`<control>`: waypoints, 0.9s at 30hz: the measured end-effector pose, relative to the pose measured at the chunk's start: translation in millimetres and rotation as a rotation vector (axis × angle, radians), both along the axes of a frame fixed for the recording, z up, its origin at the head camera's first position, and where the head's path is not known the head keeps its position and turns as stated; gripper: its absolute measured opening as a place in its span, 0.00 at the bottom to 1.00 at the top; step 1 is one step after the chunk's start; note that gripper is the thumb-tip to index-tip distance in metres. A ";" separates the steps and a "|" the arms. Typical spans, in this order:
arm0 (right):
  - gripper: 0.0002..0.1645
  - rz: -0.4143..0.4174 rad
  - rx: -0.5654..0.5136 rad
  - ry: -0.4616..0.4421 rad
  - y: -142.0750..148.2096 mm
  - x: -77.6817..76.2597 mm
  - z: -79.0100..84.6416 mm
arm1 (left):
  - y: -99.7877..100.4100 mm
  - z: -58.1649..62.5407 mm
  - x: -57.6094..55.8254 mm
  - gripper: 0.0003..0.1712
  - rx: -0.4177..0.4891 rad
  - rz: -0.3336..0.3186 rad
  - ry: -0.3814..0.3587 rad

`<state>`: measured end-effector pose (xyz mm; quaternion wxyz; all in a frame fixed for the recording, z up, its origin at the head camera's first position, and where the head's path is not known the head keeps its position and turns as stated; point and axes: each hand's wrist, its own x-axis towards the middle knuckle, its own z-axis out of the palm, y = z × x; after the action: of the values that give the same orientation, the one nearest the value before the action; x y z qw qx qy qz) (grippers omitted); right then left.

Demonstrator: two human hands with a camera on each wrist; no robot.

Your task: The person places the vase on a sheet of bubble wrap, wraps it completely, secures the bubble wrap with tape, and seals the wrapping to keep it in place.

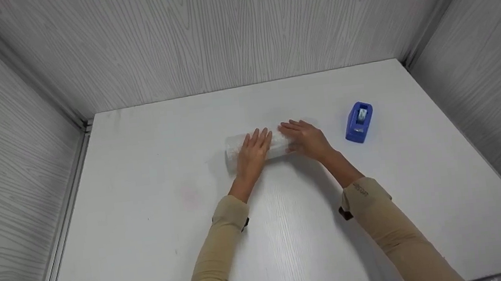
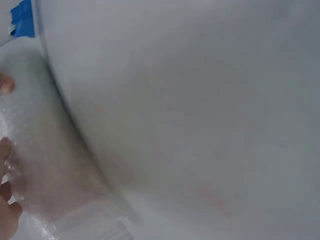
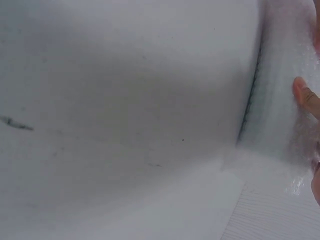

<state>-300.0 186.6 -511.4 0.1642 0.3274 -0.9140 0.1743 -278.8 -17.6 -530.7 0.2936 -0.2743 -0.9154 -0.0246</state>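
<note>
Your left hand (image 1: 252, 154), near the centre of the head view, lies over the left part of a roll of clear bubble wrap (image 1: 278, 146), its fingers extended and touching the top rather than wrapped round it. Your right hand (image 1: 308, 140) covers the roll's right end, fingers fairly straight over the upper side; its underside is hidden, and you have no clear grip on the roll with either hand. The roll lies crosswise on the white tabletop (image 1: 144, 193), its middle showing between your hands. Whether anything is wrapped inside, you cannot tell through the cloudy layers.

In the left wrist view the roll runs down the left side, and the fingers (image 2: 6, 83) at that edge are mostly cut off. A blue piece in the upper left corner there is cropped too. In the right wrist view the roll is cut by the right edge, with a thumb (image 3: 302, 92) pressed against it and a thin, see-through end layer whose border is hard to trace.

Right of your hands in the head view stands a blue tape dispenser (image 1: 359, 123), wholly visible. Dark pieces beneath your tan sleeves (image 1: 215, 251) are mostly hidden.
</note>
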 end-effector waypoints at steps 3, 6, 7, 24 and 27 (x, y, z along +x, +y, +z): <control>0.39 -0.001 0.000 -0.018 -0.7 -0.3 0.9 | -0.4 -4.8 0.5 0.22 -0.007 -0.004 0.066; 0.40 0.000 0.008 -0.028 -0.9 -0.6 2.6 | 0.8 -6.8 1.0 0.23 -0.034 0.014 0.082; 0.40 0.004 0.011 -0.032 -0.7 -0.8 2.7 | 1.7 -7.0 1.1 0.23 -0.045 0.024 0.086; 0.40 -0.019 -0.006 -0.040 -0.9 2.1 -1.0 | 15.4 5.5 6.5 0.21 -0.066 0.131 0.028; 0.38 -0.012 -0.002 -0.017 1.1 4.9 -2.1 | 15.2 5.6 6.9 0.21 -0.056 0.123 0.004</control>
<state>-295.1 187.8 -513.5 0.1578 0.3205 -0.9171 0.1770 -271.9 -2.4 -525.1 0.2885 -0.2259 -0.9302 0.0196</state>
